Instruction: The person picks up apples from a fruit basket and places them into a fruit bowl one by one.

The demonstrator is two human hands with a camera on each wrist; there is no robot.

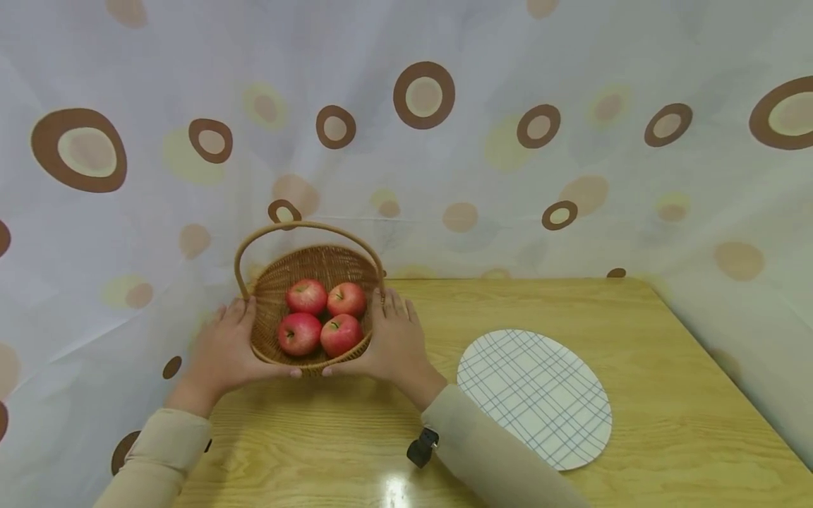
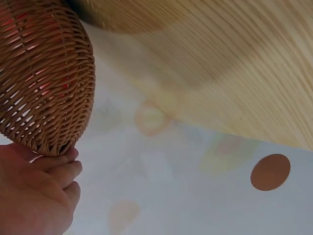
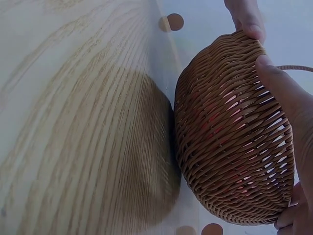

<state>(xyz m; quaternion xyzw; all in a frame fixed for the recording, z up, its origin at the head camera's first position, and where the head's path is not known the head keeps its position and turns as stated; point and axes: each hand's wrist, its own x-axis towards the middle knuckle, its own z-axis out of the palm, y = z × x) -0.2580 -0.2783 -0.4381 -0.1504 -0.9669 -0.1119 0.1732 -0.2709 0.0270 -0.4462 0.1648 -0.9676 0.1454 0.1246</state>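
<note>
A brown wicker basket (image 1: 317, 259) with a tall arched handle stands at the left of the wooden table. Several red apples (image 1: 298, 334) lie inside it. My left hand (image 1: 224, 351) grips the basket's left side, its thumb along the front rim. On the opposite side my right hand (image 1: 399, 346) holds the basket, and its thumb nearly meets the other one at the front. The left wrist view shows fingers (image 2: 68, 171) curled against the weave. Through gaps in the wicker (image 3: 230, 137), red shows in the right wrist view.
To the right on the wooden table (image 1: 686, 416) lies a round white placemat (image 1: 536, 395) with blue crossing lines, partly behind my right sleeve. A pale curtain (image 1: 470, 169) with brown and beige circles hangs around the table. A black strap (image 1: 422, 448) shows at my right sleeve.
</note>
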